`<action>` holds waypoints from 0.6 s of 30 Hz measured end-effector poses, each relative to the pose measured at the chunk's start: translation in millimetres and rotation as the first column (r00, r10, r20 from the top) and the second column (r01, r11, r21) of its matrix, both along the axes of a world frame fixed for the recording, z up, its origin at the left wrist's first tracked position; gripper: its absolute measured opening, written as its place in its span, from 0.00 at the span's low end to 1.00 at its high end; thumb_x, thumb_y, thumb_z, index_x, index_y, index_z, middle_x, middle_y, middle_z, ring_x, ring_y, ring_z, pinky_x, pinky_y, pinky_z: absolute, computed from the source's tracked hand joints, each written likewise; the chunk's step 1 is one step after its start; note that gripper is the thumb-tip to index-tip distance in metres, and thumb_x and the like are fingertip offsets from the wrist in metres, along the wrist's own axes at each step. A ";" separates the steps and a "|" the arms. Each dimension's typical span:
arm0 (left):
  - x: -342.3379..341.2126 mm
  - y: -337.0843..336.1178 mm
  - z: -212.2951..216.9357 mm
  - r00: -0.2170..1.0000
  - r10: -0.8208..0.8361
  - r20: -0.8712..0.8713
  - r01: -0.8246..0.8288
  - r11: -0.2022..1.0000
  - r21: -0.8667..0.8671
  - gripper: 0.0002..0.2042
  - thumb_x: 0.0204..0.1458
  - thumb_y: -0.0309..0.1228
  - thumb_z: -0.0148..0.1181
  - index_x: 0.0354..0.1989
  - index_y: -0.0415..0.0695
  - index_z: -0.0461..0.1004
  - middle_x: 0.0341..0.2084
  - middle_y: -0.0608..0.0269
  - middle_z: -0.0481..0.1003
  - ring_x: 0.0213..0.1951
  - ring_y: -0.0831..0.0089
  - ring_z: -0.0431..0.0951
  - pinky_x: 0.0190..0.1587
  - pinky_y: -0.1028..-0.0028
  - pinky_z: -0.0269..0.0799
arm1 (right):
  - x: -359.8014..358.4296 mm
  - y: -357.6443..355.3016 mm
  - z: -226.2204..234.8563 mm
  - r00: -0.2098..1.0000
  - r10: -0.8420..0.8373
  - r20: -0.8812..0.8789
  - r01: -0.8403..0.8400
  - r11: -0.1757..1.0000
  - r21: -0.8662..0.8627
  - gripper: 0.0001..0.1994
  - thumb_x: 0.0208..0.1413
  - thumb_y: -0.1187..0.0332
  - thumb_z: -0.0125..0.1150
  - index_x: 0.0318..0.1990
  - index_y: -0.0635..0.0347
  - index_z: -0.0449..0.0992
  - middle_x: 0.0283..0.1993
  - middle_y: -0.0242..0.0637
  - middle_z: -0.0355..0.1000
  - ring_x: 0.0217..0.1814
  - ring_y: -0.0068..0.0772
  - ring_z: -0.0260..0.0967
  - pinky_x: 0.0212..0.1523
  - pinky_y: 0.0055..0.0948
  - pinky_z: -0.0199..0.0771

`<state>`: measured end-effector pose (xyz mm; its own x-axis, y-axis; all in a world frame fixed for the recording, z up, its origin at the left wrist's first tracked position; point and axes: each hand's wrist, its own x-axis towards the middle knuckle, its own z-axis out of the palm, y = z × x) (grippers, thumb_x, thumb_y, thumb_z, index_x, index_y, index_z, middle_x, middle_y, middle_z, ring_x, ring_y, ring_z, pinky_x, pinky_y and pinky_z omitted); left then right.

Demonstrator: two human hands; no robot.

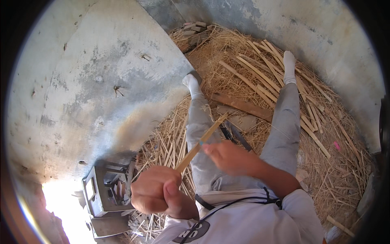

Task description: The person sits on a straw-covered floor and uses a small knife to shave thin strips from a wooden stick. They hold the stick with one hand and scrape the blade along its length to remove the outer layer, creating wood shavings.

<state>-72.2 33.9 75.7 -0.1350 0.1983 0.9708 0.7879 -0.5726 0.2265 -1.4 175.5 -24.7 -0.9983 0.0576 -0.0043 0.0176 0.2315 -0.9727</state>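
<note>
A: Which way does the bamboo strip (202, 140) run from the hands?
B: Its long axis slants from the left hand (162, 193), up and to the right, past the right hand (229, 156)
A: And the grip?
B: The left hand is clenched round the lower end; the right hand's fingertips (206, 147) pinch it at mid-length, nearer the free tip, which points away over the grey-trousered legs (280, 130) toward the cut strips (260, 73) on the straw (227, 49)

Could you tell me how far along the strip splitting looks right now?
Done: split strips lie piled on the straw by the feet. In hand: the left hand grips one bamboo strip, the right hand working along it. Left: cannot tell how much raw stock remains.
</note>
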 end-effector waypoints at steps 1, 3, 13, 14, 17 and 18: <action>-0.1 1.0 0.8 1.000 -0.009 -0.018 0.008 1.000 -0.004 0.20 0.58 0.13 0.50 0.20 0.44 0.48 0.10 0.70 0.57 0.07 0.83 0.54 0.04 0.78 0.49 | 3.3 2.3 2.5 0.999 0.018 -0.041 -0.016 0.999 0.030 0.27 0.75 0.52 0.43 0.36 0.70 0.77 0.24 0.58 0.72 0.27 0.60 0.73 0.31 0.48 0.70; -4.2 -7.4 -5.8 0.995 -0.087 0.051 0.089 0.995 -0.035 0.21 0.57 0.12 0.51 0.19 0.45 0.49 0.10 0.71 0.56 0.07 0.83 0.53 0.05 0.77 0.47 | 18.3 -4.6 29.5 0.994 0.062 -0.086 -0.057 0.997 0.057 0.27 0.75 0.53 0.43 0.36 0.70 0.78 0.23 0.57 0.72 0.25 0.56 0.73 0.30 0.46 0.71; -11.1 -13.7 -7.3 0.990 -0.117 0.077 0.116 0.993 0.017 0.21 0.56 0.10 0.51 0.19 0.45 0.51 0.08 0.77 0.50 0.07 0.85 0.50 0.06 0.76 0.43 | -3.1 -9.9 -12.1 0.981 0.031 -0.193 -0.010 0.994 0.109 0.29 0.77 0.52 0.38 0.36 0.70 0.76 0.23 0.55 0.71 0.27 0.54 0.74 0.35 0.49 0.71; -9.6 -12.7 -8.0 0.991 -0.100 0.085 0.097 0.995 0.036 0.20 0.56 0.10 0.50 0.19 0.45 0.51 0.08 0.77 0.50 0.07 0.85 0.50 0.06 0.76 0.43 | -8.8 -7.4 -21.0 0.988 0.000 -0.156 0.014 0.996 0.089 0.29 0.77 0.52 0.37 0.34 0.69 0.74 0.22 0.54 0.70 0.27 0.54 0.73 0.36 0.49 0.71; -10.6 -23.6 -12.0 0.991 -0.058 0.119 0.053 0.998 0.039 0.20 0.57 0.10 0.49 0.20 0.45 0.52 0.07 0.76 0.51 0.07 0.85 0.51 0.06 0.76 0.43 | -23.7 9.8 -9.6 0.977 0.058 0.206 -0.064 0.998 0.021 0.30 0.78 0.52 0.33 0.32 0.68 0.73 0.22 0.53 0.68 0.28 0.53 0.72 0.38 0.49 0.71; -10.7 -25.1 -11.6 0.991 -0.078 0.113 0.075 0.997 0.026 0.19 0.57 0.10 0.50 0.20 0.45 0.52 0.07 0.76 0.51 0.07 0.85 0.51 0.06 0.76 0.43 | -20.1 4.2 -12.1 0.984 0.067 0.163 -0.070 0.997 0.012 0.31 0.78 0.52 0.32 0.32 0.68 0.73 0.22 0.53 0.68 0.28 0.54 0.72 0.39 0.49 0.71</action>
